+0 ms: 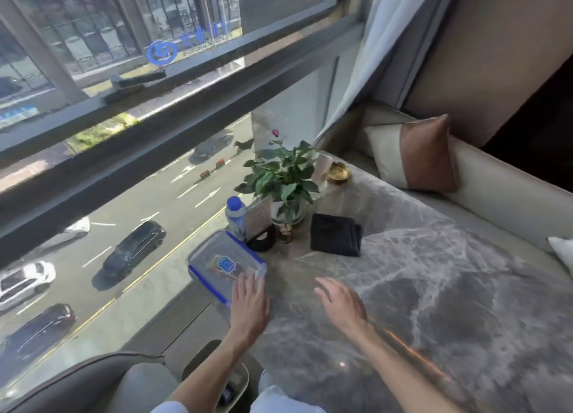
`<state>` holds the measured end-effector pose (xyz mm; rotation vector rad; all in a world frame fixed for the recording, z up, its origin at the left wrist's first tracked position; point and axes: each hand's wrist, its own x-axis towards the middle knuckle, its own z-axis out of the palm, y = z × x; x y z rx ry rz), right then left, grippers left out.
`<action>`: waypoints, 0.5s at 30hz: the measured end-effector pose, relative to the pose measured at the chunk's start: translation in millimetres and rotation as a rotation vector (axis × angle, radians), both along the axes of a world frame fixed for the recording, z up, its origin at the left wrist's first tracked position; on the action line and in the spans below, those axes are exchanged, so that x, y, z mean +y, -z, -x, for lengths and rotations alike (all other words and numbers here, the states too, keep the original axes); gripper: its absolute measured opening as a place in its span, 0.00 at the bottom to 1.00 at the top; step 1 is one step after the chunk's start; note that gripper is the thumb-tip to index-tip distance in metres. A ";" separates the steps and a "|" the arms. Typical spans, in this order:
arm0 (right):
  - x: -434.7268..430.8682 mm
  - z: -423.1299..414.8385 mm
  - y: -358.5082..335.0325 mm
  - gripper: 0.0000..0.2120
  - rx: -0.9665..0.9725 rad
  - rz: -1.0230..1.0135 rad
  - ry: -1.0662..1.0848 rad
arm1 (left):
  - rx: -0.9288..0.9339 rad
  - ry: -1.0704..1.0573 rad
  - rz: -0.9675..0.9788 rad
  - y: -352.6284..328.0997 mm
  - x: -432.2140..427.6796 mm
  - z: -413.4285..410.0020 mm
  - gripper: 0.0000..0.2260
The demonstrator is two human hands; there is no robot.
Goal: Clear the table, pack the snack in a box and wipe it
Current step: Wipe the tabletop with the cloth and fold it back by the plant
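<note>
A clear plastic box [217,254] with blue clips and its lid on lies at the left edge of the grey marble table [434,288]. A snack packet [228,267] shows through the lid. My left hand [249,307] rests flat with its fingertips on the box's near corner, fingers spread. My right hand [341,304] hovers palm down just above the marble to the right of the box, holding nothing. A folded dark cloth [336,234] lies on the table beyond my right hand.
Behind the box stand a blue-capped water bottle [236,214], a small card stand [259,223], a potted plant [283,180] and a tiny jar [285,233]. A gold dish [338,172] sits farther back. A sofa with cushions [415,154] borders the right; a window lies left.
</note>
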<state>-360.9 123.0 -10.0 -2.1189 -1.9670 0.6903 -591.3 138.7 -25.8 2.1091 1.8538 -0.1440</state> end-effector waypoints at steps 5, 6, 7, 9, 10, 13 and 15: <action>-56.9 -101.7 -7.6 0.30 -0.081 0.157 0.092 | 0.059 0.162 0.083 -13.3 -28.3 -76.2 0.25; -68.3 -119.1 -9.8 0.31 -0.086 0.169 0.119 | 0.069 0.185 0.088 -15.8 -32.4 -90.3 0.25; -79.5 -134.7 -12.1 0.32 -0.088 0.169 0.146 | 0.077 0.207 0.084 -18.1 -36.1 -103.6 0.25; -101.4 -162.8 -15.5 0.32 -0.079 0.173 0.198 | 0.091 0.244 0.078 -22.3 -42.9 -129.7 0.25; -110.4 -174.1 -15.9 0.32 -0.064 0.182 0.227 | 0.092 0.258 0.077 -23.7 -44.1 -141.2 0.25; -123.4 -199.9 -13.7 0.31 -0.041 0.200 0.281 | 0.085 0.294 0.071 -30.3 -39.2 -171.8 0.23; -119.1 -205.8 -10.6 0.30 -0.050 0.208 0.269 | 0.054 0.248 0.117 -37.6 -29.1 -183.6 0.22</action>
